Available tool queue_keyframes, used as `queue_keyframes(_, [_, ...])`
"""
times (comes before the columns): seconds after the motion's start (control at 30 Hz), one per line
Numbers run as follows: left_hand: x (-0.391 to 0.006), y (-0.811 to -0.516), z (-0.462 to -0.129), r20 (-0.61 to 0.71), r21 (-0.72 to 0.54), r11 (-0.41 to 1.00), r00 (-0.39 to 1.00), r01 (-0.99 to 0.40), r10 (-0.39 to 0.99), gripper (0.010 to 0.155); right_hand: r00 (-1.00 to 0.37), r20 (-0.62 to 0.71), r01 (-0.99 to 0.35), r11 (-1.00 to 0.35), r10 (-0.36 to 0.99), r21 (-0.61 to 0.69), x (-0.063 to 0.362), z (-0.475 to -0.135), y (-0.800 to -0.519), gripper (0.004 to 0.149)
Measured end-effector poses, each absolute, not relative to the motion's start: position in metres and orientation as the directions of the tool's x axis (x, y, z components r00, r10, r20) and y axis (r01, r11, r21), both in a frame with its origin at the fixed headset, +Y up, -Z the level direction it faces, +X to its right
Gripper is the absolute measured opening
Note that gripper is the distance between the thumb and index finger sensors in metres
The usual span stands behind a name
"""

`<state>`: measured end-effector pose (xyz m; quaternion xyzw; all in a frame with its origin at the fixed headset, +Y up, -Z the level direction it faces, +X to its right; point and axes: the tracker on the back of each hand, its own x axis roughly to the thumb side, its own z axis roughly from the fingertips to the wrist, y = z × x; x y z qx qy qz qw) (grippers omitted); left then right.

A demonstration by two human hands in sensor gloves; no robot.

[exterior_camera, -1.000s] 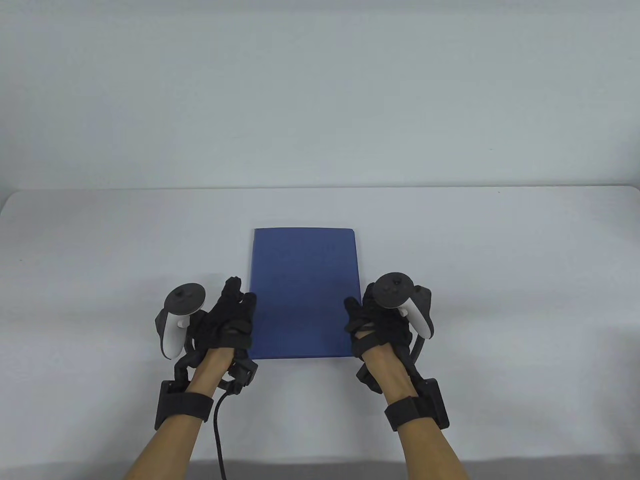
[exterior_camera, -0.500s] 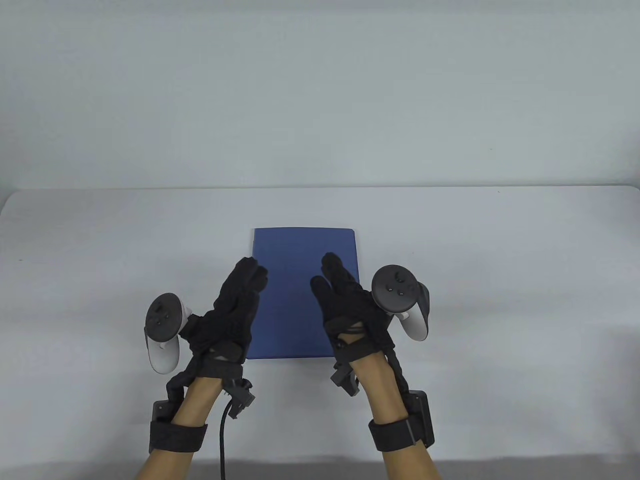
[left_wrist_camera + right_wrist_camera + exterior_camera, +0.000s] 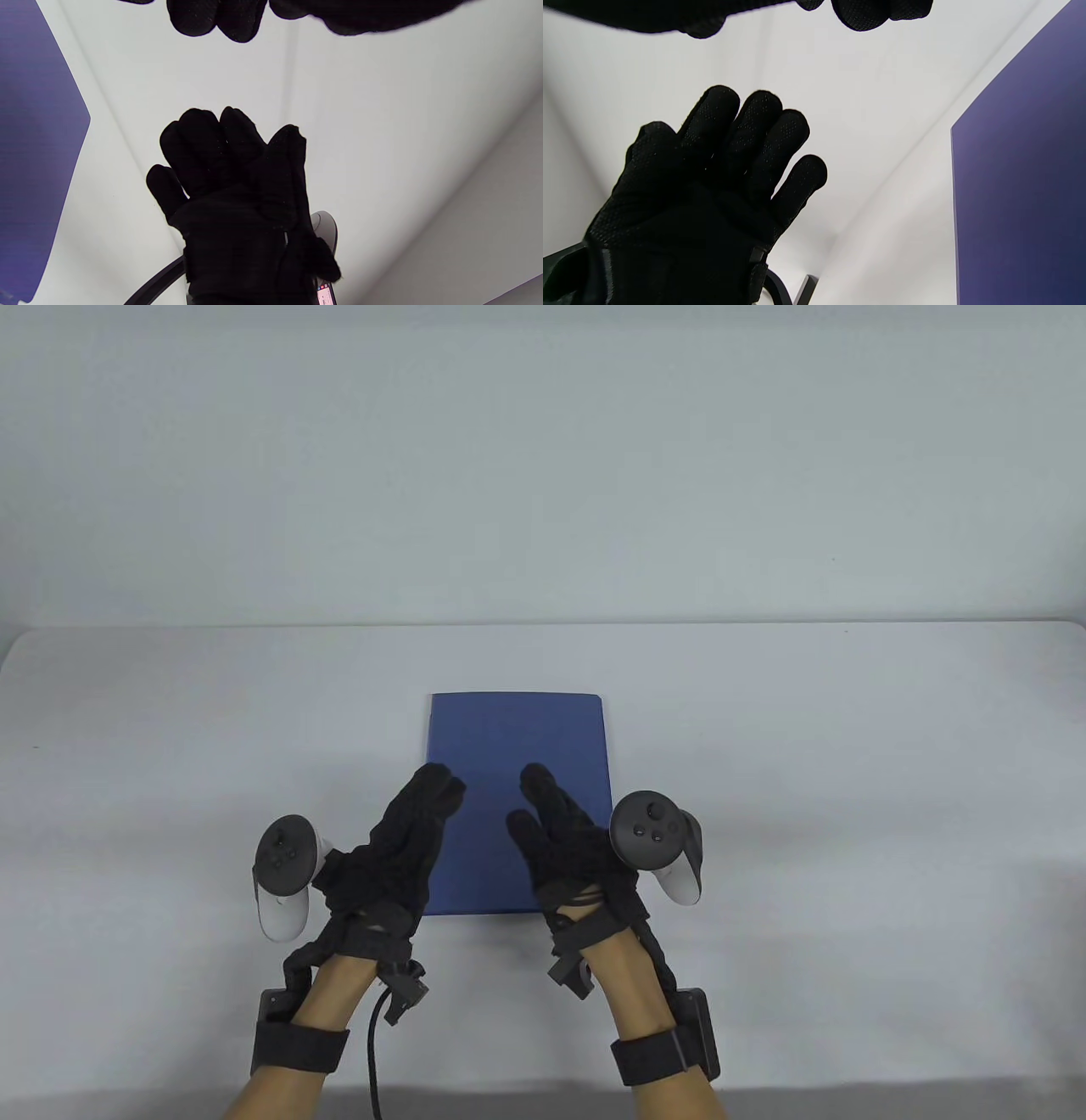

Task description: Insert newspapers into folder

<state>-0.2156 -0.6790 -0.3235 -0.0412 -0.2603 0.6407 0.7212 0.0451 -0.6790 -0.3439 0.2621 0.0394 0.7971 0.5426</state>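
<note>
My left hand [image 3: 399, 848] in its black sensor glove hangs over the near left edge of the flat, closed dark blue rectangular folder [image 3: 519, 746], fingers stretched out and gripping nothing; whether it touches the cover I cannot tell. The folder lies in the middle of the white table [image 3: 848, 780], long side pointing away from me. My right hand [image 3: 577, 857] sits over the folder's near right part, palm facing the left one, fingers likewise straight and empty. The two hands stand apart, a strip of blue cover between them.
</note>
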Motion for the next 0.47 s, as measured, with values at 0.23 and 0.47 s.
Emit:
queue_keyframes(0.23, [-0.2184, -0.6836, -0.3272, 0.295, -0.393, 0.135, 0.015, -0.909, 0.955, 0.070, -0.295, 0.357, -0.843, -0.418, 0.886, 0.339, 0.0503, -0.3438, -0.6850, 0.079])
queue_keyframes(0.47, [-0.2153, -0.6864, -0.3280, 0.283, -0.399, 0.150, 0.035, -0.905, 0.959, 0.069, -0.302, 0.348, -0.844, -0.418, 0.888, 0.336, 0.0535, -0.3423, -0.6868, 0.079])
